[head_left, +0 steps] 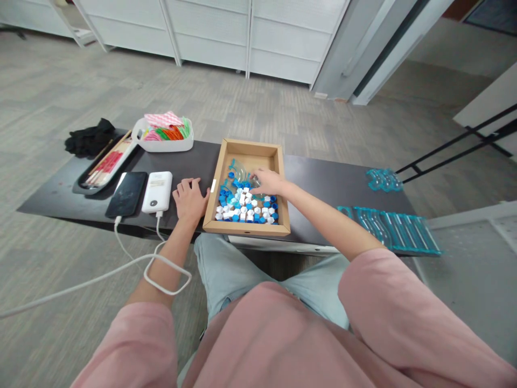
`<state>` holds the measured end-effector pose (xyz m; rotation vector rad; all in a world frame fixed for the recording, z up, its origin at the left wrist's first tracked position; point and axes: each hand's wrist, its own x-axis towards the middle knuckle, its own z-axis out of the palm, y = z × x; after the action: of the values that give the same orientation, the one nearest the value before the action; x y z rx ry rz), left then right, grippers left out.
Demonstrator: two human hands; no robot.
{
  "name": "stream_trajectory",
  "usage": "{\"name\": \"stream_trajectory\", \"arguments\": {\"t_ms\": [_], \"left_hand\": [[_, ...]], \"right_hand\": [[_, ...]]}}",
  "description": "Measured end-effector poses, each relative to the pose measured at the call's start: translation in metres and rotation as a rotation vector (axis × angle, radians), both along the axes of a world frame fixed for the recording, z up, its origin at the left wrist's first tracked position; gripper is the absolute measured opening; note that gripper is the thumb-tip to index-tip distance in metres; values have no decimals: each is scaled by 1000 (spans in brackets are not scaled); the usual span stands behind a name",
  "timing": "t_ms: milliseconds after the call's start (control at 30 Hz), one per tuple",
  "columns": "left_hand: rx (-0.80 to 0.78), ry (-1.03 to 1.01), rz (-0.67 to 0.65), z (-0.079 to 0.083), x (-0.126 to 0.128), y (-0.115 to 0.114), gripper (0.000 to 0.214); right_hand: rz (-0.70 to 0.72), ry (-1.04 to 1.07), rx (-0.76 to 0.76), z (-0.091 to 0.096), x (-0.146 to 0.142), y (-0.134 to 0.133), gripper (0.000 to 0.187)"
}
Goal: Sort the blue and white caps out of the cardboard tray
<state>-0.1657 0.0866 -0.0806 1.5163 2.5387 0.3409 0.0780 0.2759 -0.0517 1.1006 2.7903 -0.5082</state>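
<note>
A shallow cardboard box (247, 228) sits on the dark table in front of me. White and blue hexagonal pieces (242, 200) fill its near half, and clear curved tube pieces with teal ends (239, 170) lie at its far left part. My right hand (268, 182) reaches into the box from the right, thumb and fingers closed around a clear plastic piece (255, 182) whose full shape is partly hidden. Beside the box's left wall, my left hand (189, 199) rests on the tabletop with its fingers spread, holding nothing.
Right of the box, rows of clear tubes with teal edges (398, 230) and a smaller teal-edged group (384, 180) lie on the table. To the left are a phone (126, 194), a cabled white power bank (157, 191), a dark tray (86, 187), a white basket (165, 145) and black cloth (90, 139).
</note>
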Motion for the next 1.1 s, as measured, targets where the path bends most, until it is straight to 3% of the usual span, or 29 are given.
{"name": "stream_trajectory", "arguments": {"t_ms": [333, 633, 867, 1033, 1100], "left_hand": [[-1, 2, -13, 1, 0, 0, 71], [25, 55, 25, -1, 0, 3, 62], [-7, 4, -22, 3, 0, -1, 71], [6, 26, -7, -1, 0, 1, 69], [6, 42, 5, -2, 0, 2, 67]], "right_hand": [[-51, 196, 18, 7, 22, -4, 55], [-78, 310, 101, 7, 53, 9, 66], [-203, 463, -56, 14, 82, 46, 51], [-316, 483, -155, 16, 104, 52, 53], [-337, 462, -116, 15, 112, 53, 53]]}}
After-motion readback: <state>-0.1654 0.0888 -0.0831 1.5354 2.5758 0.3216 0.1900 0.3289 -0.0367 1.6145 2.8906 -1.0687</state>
